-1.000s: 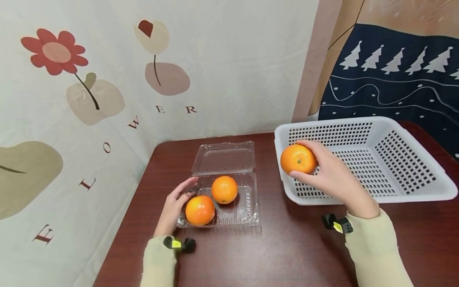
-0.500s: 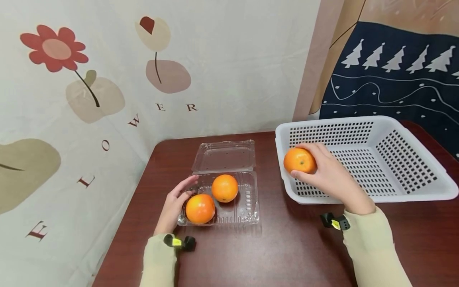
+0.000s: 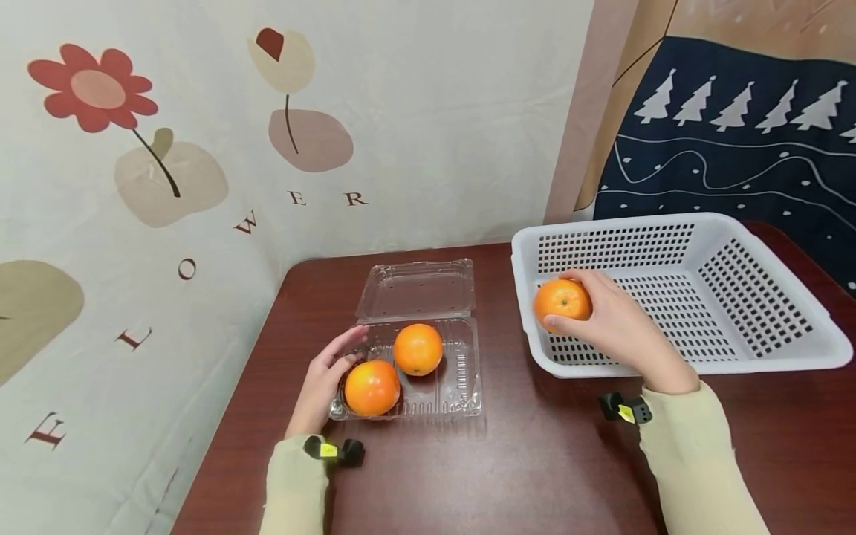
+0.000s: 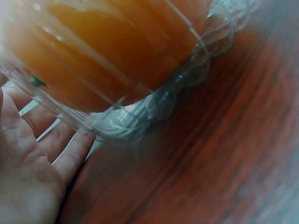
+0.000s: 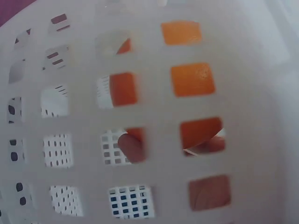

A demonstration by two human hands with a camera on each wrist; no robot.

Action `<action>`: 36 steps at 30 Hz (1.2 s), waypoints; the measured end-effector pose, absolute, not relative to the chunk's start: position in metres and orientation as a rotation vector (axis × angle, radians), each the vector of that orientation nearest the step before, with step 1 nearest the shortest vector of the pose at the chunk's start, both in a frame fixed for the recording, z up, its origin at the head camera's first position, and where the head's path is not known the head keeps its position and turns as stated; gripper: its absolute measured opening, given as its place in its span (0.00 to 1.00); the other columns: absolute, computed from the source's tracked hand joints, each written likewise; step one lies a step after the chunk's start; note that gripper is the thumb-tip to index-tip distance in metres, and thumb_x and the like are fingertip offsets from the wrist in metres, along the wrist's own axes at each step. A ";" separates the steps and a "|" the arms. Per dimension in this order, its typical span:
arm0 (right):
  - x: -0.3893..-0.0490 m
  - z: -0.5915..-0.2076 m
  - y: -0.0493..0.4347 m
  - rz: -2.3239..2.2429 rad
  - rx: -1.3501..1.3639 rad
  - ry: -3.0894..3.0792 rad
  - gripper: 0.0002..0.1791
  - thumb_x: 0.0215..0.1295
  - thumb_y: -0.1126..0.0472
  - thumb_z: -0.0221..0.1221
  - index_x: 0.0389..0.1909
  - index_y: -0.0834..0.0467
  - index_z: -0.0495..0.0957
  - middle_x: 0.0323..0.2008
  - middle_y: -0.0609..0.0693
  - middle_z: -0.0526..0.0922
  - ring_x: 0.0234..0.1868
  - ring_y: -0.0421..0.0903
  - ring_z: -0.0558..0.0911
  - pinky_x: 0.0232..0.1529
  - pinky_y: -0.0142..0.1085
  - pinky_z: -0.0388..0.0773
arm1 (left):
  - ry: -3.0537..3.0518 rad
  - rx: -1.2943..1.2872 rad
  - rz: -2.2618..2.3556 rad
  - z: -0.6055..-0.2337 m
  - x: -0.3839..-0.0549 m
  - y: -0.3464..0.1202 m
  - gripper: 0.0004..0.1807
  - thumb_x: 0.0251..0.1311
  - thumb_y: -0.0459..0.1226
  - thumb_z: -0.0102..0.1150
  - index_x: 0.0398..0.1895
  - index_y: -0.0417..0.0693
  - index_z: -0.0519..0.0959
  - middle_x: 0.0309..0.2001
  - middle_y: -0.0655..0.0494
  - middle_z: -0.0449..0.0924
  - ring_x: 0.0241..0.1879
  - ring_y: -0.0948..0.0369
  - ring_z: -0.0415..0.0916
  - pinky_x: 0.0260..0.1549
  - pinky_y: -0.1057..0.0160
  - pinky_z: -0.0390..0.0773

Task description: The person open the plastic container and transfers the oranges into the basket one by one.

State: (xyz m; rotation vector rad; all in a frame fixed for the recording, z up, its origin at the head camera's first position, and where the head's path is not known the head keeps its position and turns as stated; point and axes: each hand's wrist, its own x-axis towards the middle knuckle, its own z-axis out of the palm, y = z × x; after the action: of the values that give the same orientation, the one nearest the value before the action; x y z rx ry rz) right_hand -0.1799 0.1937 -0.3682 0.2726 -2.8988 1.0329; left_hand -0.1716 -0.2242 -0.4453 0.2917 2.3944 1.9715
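Note:
My right hand [image 3: 615,323] grips an orange [image 3: 563,303] inside the left end of the white plastic basket [image 3: 829,349]. Through the holes of the basket wall [image 5: 159,109], the right wrist view shows parts of that orange [image 5: 192,80] and of the fingers [image 5: 133,148]. On the left, my left hand [image 3: 321,386] rests along the left side of a clear plastic clamshell box [image 3: 461,386], fingers loosely extended against it. Two more oranges lie in the box, one at the front left [image 3: 372,388] and one nearer the middle [image 3: 417,349].
The box's lid [image 3: 416,290] lies folded back behind it. Both containers stand on a dark reddish wooden table [image 3: 468,475]. A printed cloth [image 3: 428,134] hangs behind the table, and a navy one with white trees [image 3: 729,163] is at the right.
My right hand has lowered the orange slightly and moved it a little right, farther into the basket. The left hand, the box and its two oranges have stayed in place.

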 end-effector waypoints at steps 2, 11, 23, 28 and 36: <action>-0.180 -0.369 0.194 1.032 0.264 -2.910 0.40 0.46 0.33 0.57 0.57 0.49 0.62 0.48 0.49 0.67 0.44 0.48 0.68 0.40 0.43 0.69 | 2.397 0.285 1.967 -0.445 -0.172 -0.224 0.23 0.63 0.27 0.40 0.61 0.47 0.65 0.60 0.49 0.65 0.59 0.52 0.61 0.51 0.69 0.68; -0.183 -0.373 0.195 1.030 0.241 -2.948 0.40 0.47 0.35 0.58 0.58 0.51 0.61 0.51 0.51 0.66 0.45 0.50 0.68 0.40 0.45 0.69 | 2.424 0.273 1.937 -0.445 -0.172 -0.225 0.23 0.63 0.28 0.40 0.61 0.48 0.65 0.60 0.50 0.65 0.59 0.53 0.61 0.53 0.65 0.67; -0.184 -0.372 0.200 1.026 0.257 -3.024 0.42 0.48 0.34 0.56 0.60 0.52 0.59 0.48 0.54 0.69 0.44 0.51 0.69 0.40 0.44 0.69 | 2.426 0.263 1.929 -0.444 -0.172 -0.223 0.22 0.63 0.28 0.40 0.61 0.48 0.65 0.60 0.52 0.66 0.59 0.54 0.62 0.54 0.58 0.65; -0.185 -0.373 0.202 1.022 0.265 -3.049 0.42 0.49 0.34 0.55 0.60 0.53 0.58 0.48 0.55 0.69 0.43 0.52 0.69 0.38 0.44 0.69 | 2.426 0.267 1.927 -0.444 -0.171 -0.223 0.22 0.63 0.28 0.40 0.61 0.49 0.65 0.60 0.52 0.66 0.59 0.54 0.62 0.54 0.57 0.65; -0.189 -0.374 0.206 1.009 0.272 -3.072 0.42 0.49 0.35 0.57 0.61 0.55 0.59 0.49 0.58 0.67 0.44 0.55 0.68 0.40 0.46 0.68 | 2.429 0.265 1.923 -0.443 -0.171 -0.223 0.23 0.63 0.28 0.40 0.61 0.50 0.65 0.60 0.53 0.66 0.59 0.54 0.62 0.54 0.58 0.65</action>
State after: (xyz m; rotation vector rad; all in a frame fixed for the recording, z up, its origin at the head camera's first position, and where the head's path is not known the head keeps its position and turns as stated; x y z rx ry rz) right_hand -0.1893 0.2059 -0.3737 0.2718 -3.0723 1.0095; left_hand -0.1713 -0.2233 -0.4431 0.2648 2.4285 1.9228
